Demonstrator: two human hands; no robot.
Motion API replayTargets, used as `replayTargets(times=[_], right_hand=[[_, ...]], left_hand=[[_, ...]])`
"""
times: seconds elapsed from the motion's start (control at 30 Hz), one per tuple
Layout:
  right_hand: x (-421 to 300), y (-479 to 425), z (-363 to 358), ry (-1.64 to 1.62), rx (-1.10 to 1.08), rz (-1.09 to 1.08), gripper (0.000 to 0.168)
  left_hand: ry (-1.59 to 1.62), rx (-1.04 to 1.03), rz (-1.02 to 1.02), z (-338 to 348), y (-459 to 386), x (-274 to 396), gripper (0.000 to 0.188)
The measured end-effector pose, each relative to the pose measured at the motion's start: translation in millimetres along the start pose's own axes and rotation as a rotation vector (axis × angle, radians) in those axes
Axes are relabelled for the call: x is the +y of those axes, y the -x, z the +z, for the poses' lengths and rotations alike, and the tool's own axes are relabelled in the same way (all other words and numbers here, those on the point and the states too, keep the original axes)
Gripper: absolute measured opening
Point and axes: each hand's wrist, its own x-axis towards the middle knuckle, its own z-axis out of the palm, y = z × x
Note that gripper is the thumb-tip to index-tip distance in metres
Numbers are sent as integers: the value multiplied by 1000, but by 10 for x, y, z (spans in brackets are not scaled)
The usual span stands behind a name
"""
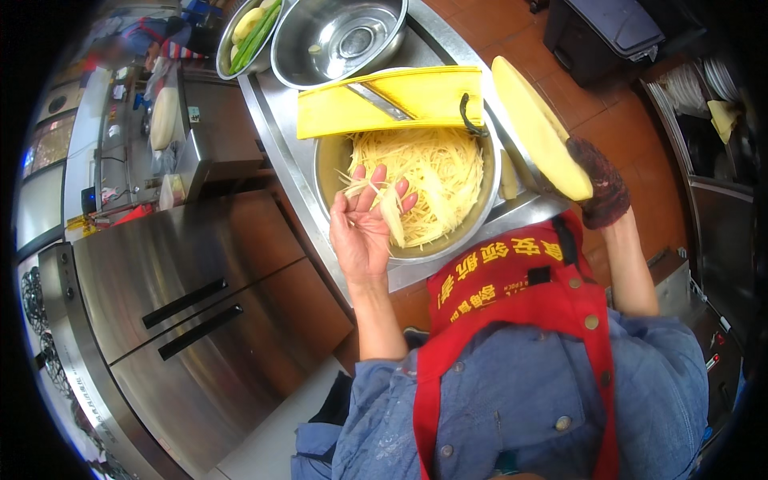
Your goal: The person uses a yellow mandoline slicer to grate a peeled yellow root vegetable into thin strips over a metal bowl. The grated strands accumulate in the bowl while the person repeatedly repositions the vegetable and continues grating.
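My left hand (363, 234) is palm up over a steel bowl (329, 165), fingers apart and slightly curled. Pale vegetable shreds and a flat sliver (392, 216) rest in its fingers. Beneath it the bowl holds a heap of similar yellow shreds (438, 186). A yellow mandoline grater (336, 111) lies across the bowl's far side, with a slanted metal blade and a black loop at its right end. To the right, my right hand (600, 183), in a dark red glove, grips the near end of a long peeled yellow vegetable (534, 126), possibly a potato.
An almost bare steel basin (336, 42) stands beyond the grater on the steel table (282, 144). Left of it, a bowl (225, 45) holds green stalks and peeled vegetables. A steel cabinet (198, 282) is at left, a dark bin (600, 36) at far right. Another person (144, 45) is at far left.
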Motion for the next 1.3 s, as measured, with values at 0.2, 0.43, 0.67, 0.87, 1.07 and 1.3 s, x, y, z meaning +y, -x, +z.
replayTargets(times=[0.2, 0.43, 0.67, 0.87, 1.07, 1.3], right_hand=[[-1, -4, 133, -53, 97, -28, 48], [48, -10, -67, 18, -41, -50, 44], [85, -16, -183, 645, 118, -271, 43], [131, 7, -201, 115, 230, -119, 36], [89, 0, -76, 47, 241, -83, 39], [41, -10, -84, 62, 221, -67, 37]], left_hand=[[-41, -36, 27, 100, 2, -5, 52], [-404, -62, 10, 133, 11, -25, 56], [-839, 54, 28, 216, -15, -54, 52], [-1786, 20, 177, 36, -83, -32, 48], [-2423, -306, -275, 34, -17, -395, 104], [-2411, -136, 38, -236, -365, -643, 77]])
